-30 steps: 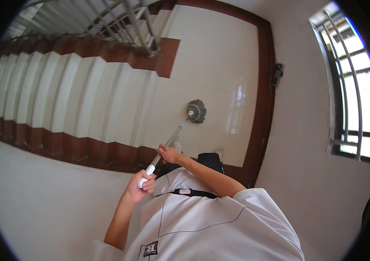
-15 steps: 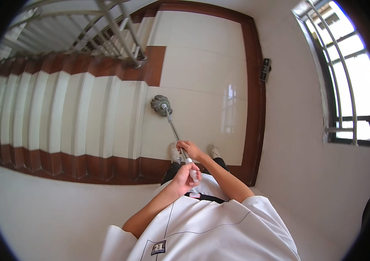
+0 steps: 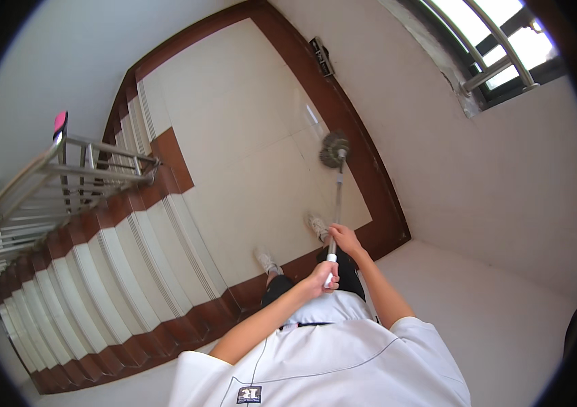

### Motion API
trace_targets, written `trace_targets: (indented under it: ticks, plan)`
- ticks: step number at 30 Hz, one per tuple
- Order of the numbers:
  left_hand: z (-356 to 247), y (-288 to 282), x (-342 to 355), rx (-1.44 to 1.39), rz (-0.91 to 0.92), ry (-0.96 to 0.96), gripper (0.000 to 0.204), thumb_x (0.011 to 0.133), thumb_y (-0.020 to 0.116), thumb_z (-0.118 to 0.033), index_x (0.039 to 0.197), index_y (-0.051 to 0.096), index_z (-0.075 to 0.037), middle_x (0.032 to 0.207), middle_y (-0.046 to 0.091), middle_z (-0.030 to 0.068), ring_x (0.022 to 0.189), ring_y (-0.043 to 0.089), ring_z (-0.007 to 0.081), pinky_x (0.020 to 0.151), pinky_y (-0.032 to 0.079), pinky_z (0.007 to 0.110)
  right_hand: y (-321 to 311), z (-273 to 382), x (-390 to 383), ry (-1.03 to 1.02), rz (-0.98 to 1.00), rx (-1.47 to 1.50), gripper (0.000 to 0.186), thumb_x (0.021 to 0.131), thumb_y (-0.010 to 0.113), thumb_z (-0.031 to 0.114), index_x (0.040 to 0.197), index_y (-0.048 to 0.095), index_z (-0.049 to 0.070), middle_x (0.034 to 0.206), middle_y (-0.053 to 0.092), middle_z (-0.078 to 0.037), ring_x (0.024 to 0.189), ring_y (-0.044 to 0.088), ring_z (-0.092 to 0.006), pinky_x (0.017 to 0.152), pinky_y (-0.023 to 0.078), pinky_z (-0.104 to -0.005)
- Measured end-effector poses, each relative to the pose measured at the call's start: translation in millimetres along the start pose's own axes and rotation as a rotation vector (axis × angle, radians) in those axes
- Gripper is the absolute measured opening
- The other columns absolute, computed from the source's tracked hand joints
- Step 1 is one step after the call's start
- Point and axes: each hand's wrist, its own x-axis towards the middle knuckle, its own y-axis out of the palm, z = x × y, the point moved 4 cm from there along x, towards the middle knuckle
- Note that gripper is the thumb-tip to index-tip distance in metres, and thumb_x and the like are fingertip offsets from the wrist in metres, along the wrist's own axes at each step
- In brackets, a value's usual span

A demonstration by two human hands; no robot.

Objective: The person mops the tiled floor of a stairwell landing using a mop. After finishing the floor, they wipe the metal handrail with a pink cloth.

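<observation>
A mop point(image 3: 334, 149) with a round grey string head and a metal pole reaches away from me over the tiled landing point(image 3: 234, 108). Its head lies at the right side of the pale floor, against the brown border. My left hand point(image 3: 321, 278) is wrapped round the white grip at the near end of the pole. Higher up the shaft, my right hand point(image 3: 345, 239) is closed round the metal part. Both my feet, in light shoes point(image 3: 315, 226), stand on the landing near the pole.
Stairs point(image 3: 112, 271) with pale treads and brown edges run off to the left, beside a metal railing point(image 3: 65, 176). A small dark box point(image 3: 321, 57) sits by the right wall's base. Above it is a barred window point(image 3: 492, 47).
The mop head has swung from beside the stair edge across to the right border of the landing. My hands have moved right with the pole, and the view has turned.
</observation>
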Motion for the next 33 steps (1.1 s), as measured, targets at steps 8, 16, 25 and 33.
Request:
trace_targets:
  ticks: [8,16,25,33]
  plan:
    - [-25.2,28.8,38.2,0.036,0.038,-0.027,0.015,0.075,0.043,-0.021,0.065,0.037,-0.012,0.043,0.03,-0.0063,0.032,0.027,0.0036,0.03,0.018,0.019,-45.4,-70.8,42.6,0.158,0.048,0.146,0.027,0.076,0.044,0.025,0.066,0.059,0.005,0.052,0.048,-0.003,0.053,0.048,-0.0123,0.047,0.039,-0.0259]
    - [-21.2,-74.7,-60.7,-0.159,0.099,0.099,0.018,0.077,0.047,-0.019,0.063,0.038,-0.013,0.041,0.03,-0.0082,0.03,0.025,0.0004,0.03,0.017,0.017,64.4,9.0,35.9,0.016,0.085,-0.079,0.03,0.077,0.043,0.028,0.071,0.061,0.004,0.063,0.059,-0.009,0.057,0.058,-0.0159,0.056,0.047,-0.0286]
    - [94.2,-221.5,-231.4,-0.473,-0.011,0.35,0.017,0.078,0.045,-0.017,0.064,0.038,-0.011,0.043,0.032,-0.0075,0.031,0.026,0.0005,0.03,0.017,0.017,313.4,113.8,-33.0,-0.194,0.872,-0.339,0.038,0.082,0.037,0.036,0.089,0.057,0.005,0.074,0.06,-0.011,0.053,0.058,-0.0188,0.058,0.048,-0.0319]
    - [120.6,-212.5,-254.2,-0.502,-0.234,0.565,0.011,0.076,0.046,-0.013,0.07,0.037,-0.01,0.047,0.034,-0.0054,0.034,0.03,0.0021,0.029,0.018,0.018,353.6,153.3,-67.2,-0.341,1.048,-0.306,0.036,0.085,0.037,0.037,0.083,0.054,0.005,0.061,0.057,-0.007,0.056,0.056,-0.0175,0.06,0.044,-0.0306]
